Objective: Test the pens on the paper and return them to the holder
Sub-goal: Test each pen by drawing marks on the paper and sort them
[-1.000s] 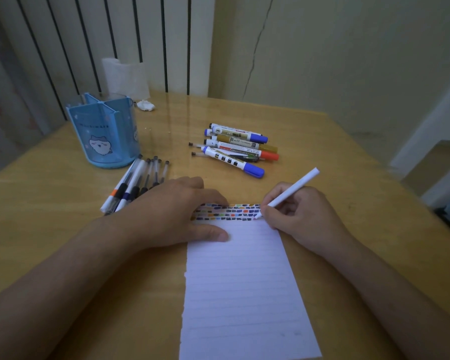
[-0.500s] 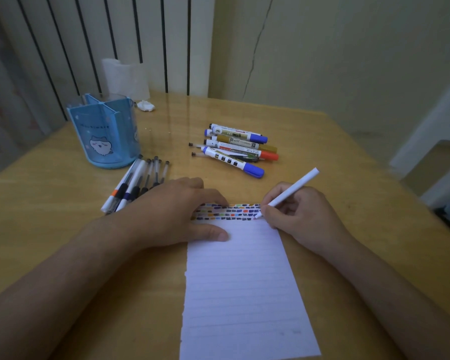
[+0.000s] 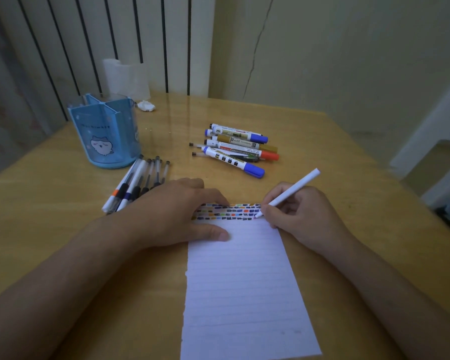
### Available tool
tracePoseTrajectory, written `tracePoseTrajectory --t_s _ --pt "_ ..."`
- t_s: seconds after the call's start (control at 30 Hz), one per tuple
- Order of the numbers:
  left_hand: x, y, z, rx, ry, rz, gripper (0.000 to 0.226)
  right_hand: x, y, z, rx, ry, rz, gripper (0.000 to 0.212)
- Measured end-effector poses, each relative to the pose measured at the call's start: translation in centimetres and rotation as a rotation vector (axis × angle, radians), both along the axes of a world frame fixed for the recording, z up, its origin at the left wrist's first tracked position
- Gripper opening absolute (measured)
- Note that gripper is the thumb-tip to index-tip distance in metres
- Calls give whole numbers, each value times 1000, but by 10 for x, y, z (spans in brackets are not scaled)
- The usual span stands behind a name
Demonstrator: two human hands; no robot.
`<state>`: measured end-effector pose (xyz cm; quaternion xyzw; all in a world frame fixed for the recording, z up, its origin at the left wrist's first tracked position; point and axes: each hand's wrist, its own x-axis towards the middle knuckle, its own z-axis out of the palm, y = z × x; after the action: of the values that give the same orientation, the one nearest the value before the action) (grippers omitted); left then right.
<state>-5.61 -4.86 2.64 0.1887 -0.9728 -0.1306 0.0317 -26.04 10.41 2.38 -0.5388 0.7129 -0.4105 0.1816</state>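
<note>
left hand [image 3: 177,216] lies flat, fingers spread, pinning the paper [image 3: 242,281] to the worktop [image 3: 50,216] so right hand [image 3: 296,211] pinching the pen [image 3: 291,189] can mark its top edge; holder [image 3: 105,133] stands empty.

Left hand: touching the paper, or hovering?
Touching. Head view shows the left hand lying flat on the paper's top left corner, thumb pressed across the sheet's edge.

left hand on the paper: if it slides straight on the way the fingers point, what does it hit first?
Probably the right hand with its white pen. The left hand lies flat on the paper, fingers pointing right along the colour marks; only those lie between. Depth is uncertain.
</note>
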Motion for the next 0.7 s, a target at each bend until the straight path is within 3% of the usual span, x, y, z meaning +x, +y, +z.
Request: tracePoseTrajectory --t_s 0.7 --pt "0 -1 -1 17 -4 -2 67 1 0 1 -10 9 5 17"
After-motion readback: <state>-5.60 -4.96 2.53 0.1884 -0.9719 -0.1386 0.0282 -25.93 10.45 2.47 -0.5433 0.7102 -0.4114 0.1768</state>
